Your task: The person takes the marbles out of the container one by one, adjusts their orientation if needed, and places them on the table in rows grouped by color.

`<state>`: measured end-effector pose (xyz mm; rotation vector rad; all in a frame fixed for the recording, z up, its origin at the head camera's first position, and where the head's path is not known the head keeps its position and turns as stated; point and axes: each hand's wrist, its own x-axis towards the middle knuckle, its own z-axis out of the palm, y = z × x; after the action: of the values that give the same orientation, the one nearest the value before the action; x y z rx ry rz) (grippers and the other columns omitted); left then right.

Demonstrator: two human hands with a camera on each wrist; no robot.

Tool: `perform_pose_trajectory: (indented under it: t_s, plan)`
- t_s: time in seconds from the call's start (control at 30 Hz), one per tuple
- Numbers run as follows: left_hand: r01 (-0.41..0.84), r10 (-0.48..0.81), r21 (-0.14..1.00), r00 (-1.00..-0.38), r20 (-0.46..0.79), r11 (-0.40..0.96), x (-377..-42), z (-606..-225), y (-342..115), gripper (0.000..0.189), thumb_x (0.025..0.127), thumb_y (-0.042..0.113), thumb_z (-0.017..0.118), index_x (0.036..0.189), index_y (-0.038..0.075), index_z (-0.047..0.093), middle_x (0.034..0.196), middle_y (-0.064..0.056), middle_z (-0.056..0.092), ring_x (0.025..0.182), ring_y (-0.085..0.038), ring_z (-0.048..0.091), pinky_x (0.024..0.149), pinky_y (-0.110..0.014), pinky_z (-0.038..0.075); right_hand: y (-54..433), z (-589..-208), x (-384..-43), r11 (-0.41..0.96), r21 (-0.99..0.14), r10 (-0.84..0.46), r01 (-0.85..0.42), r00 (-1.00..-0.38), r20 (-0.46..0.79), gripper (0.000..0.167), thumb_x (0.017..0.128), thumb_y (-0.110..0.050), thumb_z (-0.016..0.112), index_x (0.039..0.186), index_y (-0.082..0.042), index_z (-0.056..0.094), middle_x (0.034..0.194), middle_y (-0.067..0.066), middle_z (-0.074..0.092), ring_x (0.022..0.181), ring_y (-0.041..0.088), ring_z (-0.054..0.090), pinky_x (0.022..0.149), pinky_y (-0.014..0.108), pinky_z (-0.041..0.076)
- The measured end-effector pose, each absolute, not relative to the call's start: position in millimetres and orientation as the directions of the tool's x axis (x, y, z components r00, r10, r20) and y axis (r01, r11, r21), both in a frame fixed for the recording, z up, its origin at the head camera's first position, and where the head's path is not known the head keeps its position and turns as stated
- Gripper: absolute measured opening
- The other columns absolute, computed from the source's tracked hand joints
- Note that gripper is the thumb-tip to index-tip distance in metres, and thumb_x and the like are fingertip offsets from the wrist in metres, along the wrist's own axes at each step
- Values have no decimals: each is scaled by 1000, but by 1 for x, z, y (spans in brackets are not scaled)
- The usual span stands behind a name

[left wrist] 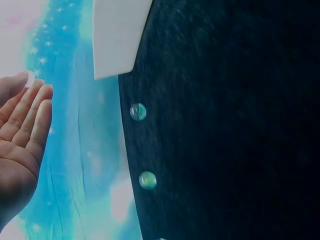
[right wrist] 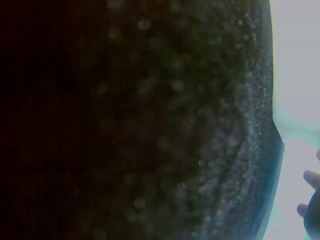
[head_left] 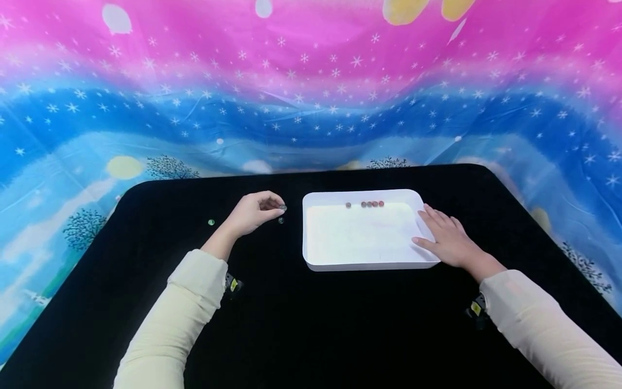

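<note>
My left hand [head_left: 255,212] is left of the white tray [head_left: 369,266] and pinches a small clear glass marble [head_left: 284,207] between thumb and fingertips. Just below it, a dark-looking marble [head_left: 281,220] lies on the black table. Farther left sits a green marble [head_left: 211,222]. In the left wrist view, a teal marble [left wrist: 138,112] and a greenish marble [left wrist: 148,180] show on the cloth. Several marbles [head_left: 372,204] lie along the tray's far side, some in a tight row. My right hand [head_left: 449,237] rests on the tray's right rim with fingers extended.
Black cloth covers the table [head_left: 340,329], whose far edge meets a pink and blue patterned curtain [head_left: 311,108]. Raised walls surround the tray floor. The right wrist view shows mostly dark cloth [right wrist: 150,125], with part of the hand at its right edge.
</note>
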<state>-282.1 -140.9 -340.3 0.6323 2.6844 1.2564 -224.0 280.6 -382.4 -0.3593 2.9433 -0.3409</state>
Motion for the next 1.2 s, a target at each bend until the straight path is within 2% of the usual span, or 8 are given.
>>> perform_pose_trajectory:
  t_s: [0.2, 1.2]
  plan:
    - [297, 389, 757, -919, 62, 582, -279, -344, -157, 20, 83, 25, 58, 100, 13, 58, 96, -2, 58, 90, -16, 54, 78, -36, 44, 280, -382, -223, 944, -248, -254, -217, -959, -129, 81, 85, -57, 35, 137, 0, 9, 141, 20, -2, 124, 43, 4, 93, 60, 0]
    - [208, 244, 736, -968, 60, 644, -259, -353, -229, 29, 85, 33, 54, 103, 10, 55, 102, -9, 57, 94, -24, 52, 78, -42, 42, 279, -381, -222, 953, -196, -258, -230, -957, -134, 81, 84, -59, 33, 138, -3, 10, 141, 19, -3, 124, 42, 3, 92, 60, -2]
